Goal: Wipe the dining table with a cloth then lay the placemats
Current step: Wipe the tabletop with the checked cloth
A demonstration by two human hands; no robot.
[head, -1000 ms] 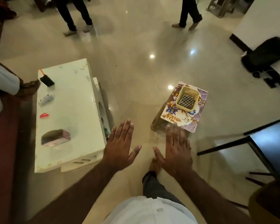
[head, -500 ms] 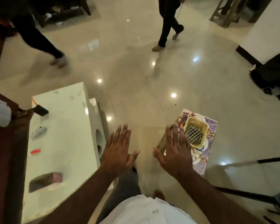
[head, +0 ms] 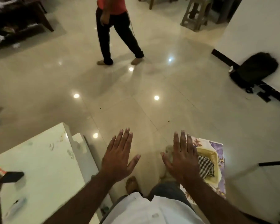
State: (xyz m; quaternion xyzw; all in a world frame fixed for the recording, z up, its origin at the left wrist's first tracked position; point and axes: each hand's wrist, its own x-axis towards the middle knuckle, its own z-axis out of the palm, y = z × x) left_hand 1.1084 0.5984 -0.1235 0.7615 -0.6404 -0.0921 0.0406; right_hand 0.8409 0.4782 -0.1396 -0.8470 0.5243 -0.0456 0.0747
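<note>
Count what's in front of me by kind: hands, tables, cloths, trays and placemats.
Hands: 2, left hand and right hand
Table: 1
Cloth: 1
Tray: 1
Placemat: 1 showing
Total: 6

Black bag [head: 257, 68], wooden stool [head: 194, 14]

Dim, warm indoor light shows as small bright glare spots on the glossy floor [head: 152, 88], while soft blur smears the whole frame and wide-angle distortion bends its edges.
</note>
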